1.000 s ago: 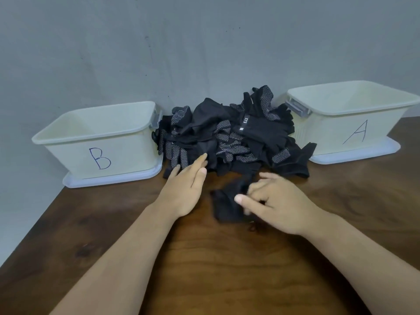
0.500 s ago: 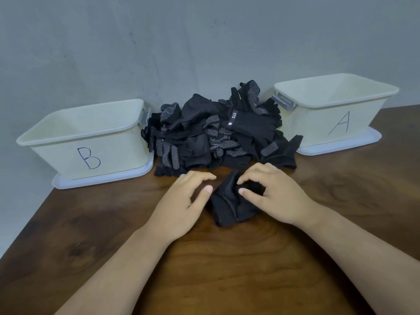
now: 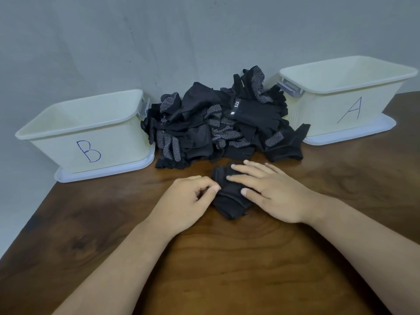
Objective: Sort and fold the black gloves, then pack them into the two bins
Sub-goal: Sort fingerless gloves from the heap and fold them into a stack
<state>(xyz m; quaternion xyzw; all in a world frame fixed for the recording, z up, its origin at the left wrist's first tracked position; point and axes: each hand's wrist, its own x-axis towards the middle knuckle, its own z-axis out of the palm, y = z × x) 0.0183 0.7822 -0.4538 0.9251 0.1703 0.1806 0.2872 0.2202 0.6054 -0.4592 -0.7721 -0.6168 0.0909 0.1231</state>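
A plain black glove [image 3: 229,198] lies bunched on the wooden table [image 3: 227,258], just in front of a heap of black gloves [image 3: 218,123], some of them white-dotted. My right hand [image 3: 270,192] lies flat on the glove with straight fingers pressing it down. My left hand [image 3: 188,201] sits at the glove's left edge with curled fingers; its thumb and fingertips touch the fabric. Cream bin B [image 3: 86,133] stands at the left and cream bin A [image 3: 345,92] at the right; what shows of their insides holds nothing.
The heap leans against a grey wall [image 3: 181,42] between the two bins. Each bin stands on a pale lid and has a grey handle clip facing the heap. The table's left edge runs diagonally at the lower left.
My right hand went from pinching the glove with curled fingers to lying flat on it. My left hand pulled back from the heap and curled at the glove's left edge.
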